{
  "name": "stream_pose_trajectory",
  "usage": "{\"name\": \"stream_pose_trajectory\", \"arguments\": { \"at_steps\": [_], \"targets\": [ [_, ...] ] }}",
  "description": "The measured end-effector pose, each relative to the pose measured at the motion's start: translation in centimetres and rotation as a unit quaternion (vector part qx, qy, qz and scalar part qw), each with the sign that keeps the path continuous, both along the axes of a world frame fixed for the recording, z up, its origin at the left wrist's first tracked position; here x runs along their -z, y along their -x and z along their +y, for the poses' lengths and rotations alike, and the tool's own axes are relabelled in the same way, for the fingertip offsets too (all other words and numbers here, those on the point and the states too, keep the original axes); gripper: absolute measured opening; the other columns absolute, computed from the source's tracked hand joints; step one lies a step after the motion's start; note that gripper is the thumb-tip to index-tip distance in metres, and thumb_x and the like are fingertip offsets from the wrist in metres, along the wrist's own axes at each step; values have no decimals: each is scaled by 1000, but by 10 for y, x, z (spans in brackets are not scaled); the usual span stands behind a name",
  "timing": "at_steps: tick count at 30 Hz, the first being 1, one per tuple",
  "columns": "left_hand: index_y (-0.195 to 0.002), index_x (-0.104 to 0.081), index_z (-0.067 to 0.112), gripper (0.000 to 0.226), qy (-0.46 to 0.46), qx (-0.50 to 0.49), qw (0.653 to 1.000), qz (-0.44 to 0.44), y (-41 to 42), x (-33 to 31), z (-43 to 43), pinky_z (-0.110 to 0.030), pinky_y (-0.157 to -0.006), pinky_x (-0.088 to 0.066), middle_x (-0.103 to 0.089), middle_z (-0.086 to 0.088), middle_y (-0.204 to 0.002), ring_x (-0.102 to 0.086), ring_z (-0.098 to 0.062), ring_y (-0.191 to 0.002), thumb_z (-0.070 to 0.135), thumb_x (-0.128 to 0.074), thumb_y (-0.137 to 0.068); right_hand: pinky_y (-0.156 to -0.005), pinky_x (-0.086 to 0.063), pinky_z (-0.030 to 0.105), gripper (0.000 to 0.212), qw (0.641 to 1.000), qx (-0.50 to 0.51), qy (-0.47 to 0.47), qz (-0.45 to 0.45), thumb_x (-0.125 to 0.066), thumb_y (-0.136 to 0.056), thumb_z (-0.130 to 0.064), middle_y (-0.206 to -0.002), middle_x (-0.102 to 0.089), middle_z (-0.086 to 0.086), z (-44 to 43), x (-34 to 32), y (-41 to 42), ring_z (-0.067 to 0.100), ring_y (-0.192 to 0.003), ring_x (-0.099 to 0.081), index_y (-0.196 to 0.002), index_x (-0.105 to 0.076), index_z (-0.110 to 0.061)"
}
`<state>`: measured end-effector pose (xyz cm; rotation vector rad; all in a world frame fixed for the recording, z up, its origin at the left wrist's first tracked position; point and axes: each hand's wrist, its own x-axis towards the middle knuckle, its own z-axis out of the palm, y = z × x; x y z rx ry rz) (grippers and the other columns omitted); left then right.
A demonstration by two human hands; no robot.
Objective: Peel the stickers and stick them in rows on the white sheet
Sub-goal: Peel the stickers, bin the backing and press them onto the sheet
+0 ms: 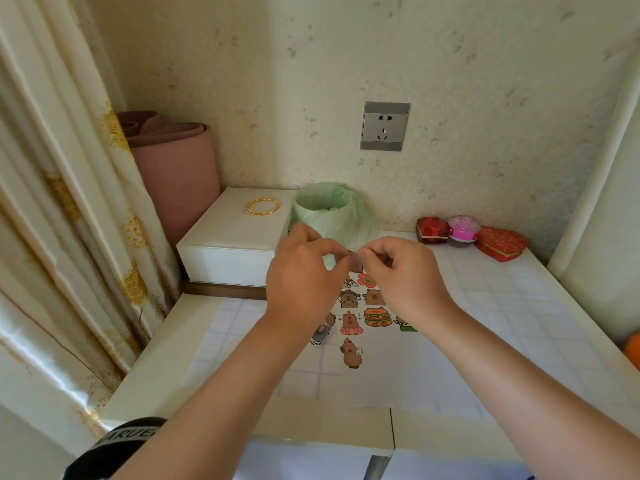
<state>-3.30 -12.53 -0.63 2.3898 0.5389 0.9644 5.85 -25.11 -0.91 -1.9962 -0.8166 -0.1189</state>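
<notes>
A white sheet (pixel 398 372) lies on the table in front of me. Several cartoon capybara stickers are stuck on it in rows, among them a burger sticker (pixel 377 317) and a winged capybara sticker (pixel 351 352). Above the sheet, my left hand (pixel 304 275) and my right hand (pixel 401 271) meet fingertip to fingertip. Both pinch a small brownish sticker (pixel 356 262) held in the air between them. Whether its backing is attached is too small to tell. A few loose dark stickers (pixel 320 334) lie beside my left wrist.
A bin with a green bag (pixel 329 213) stands just behind my hands. A white box (pixel 232 237) with a gold bracelet (pixel 262 206) sits at the back left, beside a pink rolled mat (pixel 176 174). Red and pink gift boxes (pixel 467 233) line the back right.
</notes>
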Motion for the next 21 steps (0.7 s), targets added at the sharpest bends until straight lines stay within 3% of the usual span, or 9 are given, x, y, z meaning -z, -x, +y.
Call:
{"name": "stream_pose_trajectory", "arguments": {
  "at_steps": [4,8,17,21],
  "targets": [
    [-79,-72,38,12,166,62,983,43,1,-4,-5,-25,-67,-48,-67,19,-81,-59,2,-71,46,-68,-86,-65,-60,45,17,1000,-15,-7,16,-60,-93,-27,-71,-68,-16,1,3,2,13,-67,-68,-87,-75,-28],
    [-68,-72,37,17,257,76,962,42,1,-6,-7,-32,-75,-57,-71,19,-74,-68,-5,-74,40,-70,-85,-63,-60,45,16,1000,-18,-6,2,-61,-94,-28,-71,-67,-19,0,3,2,14,-66,-68,-86,-75,-29],
    [-66,-71,35,20,268,75,959,47,-1,-5,-7,-41,-74,-60,-70,18,-73,-70,-11,-74,37,-67,-86,-62,-59,43,18,999,-26,14,-21,-60,-96,-28,-71,-67,-20,-1,-1,4,11,-64,-67,-84,-74,-30],
    [-72,-70,31,17,246,71,966,42,-1,-3,-6,-28,-67,-51,-67,18,-76,-69,-9,-77,34,-65,-88,-64,-60,43,19,999,-34,19,-7,-59,-96,-28,-68,-65,-23,-1,-2,5,11,-64,-67,-83,-73,-30]
  ]
}}
